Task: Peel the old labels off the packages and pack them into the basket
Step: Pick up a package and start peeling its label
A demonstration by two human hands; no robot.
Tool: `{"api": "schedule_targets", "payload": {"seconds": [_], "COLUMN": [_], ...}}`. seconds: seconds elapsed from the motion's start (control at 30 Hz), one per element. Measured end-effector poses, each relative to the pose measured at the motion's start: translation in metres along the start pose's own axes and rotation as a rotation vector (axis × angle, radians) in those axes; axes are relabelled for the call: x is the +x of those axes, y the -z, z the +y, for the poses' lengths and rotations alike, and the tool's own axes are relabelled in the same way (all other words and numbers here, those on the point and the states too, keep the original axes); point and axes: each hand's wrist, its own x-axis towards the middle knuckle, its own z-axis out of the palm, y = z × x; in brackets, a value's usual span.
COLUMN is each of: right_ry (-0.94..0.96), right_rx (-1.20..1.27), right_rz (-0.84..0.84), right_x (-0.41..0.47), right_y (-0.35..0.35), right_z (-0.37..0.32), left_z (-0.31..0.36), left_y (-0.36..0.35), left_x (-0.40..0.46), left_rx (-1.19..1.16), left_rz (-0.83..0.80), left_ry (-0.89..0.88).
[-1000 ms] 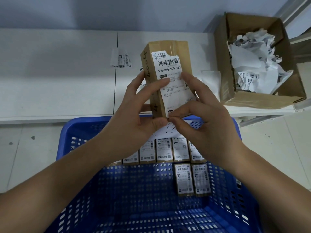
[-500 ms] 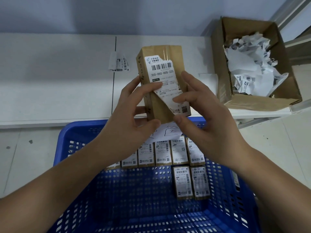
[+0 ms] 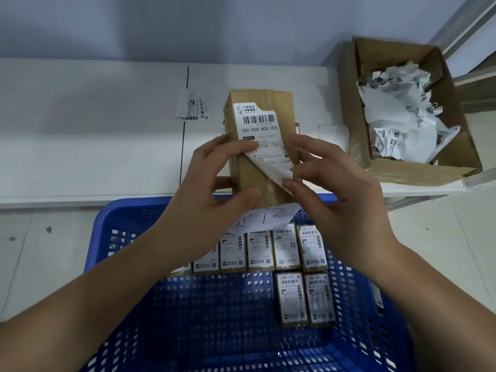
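Item: brown cardboard package (image 3: 261, 167), rectangular, taped seams, held upright above the far rim of your blue perforated plastic basket (image 3: 128, 237). Your left hand (image 3: 212, 208) grips its side. Your right hand (image 3: 341, 202) pinches the white printed label (image 3: 264, 138); its lower corner, flat a second ago, now curls away. Cardboard box (image 3: 408, 167) of crumpled labels at two o'clock.

Upright brown package (image 3: 264, 181), white label (image 3: 264, 138) half-peeled, above blue basket (image 3: 107, 237) holding labelled packages (image 3: 285, 249).

Half-peeled label (image 3: 264, 138) between hands
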Motion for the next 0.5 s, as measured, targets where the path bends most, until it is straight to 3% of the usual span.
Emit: {"api": "schedule_targets", "payload": {"seconds": [0.5], "right_ry": [-0.085], "right_rx": [-0.018], "right_rz": [-0.03], "right_x": [0.002], "right_y": [0.009], "right_z": [0.005], "left_z": [0.004], "left_y": [0.015], "left_x": [0.008], "left_rx": [0.15], "left_rz": [-0.075], "left_ry": [0.025]}}
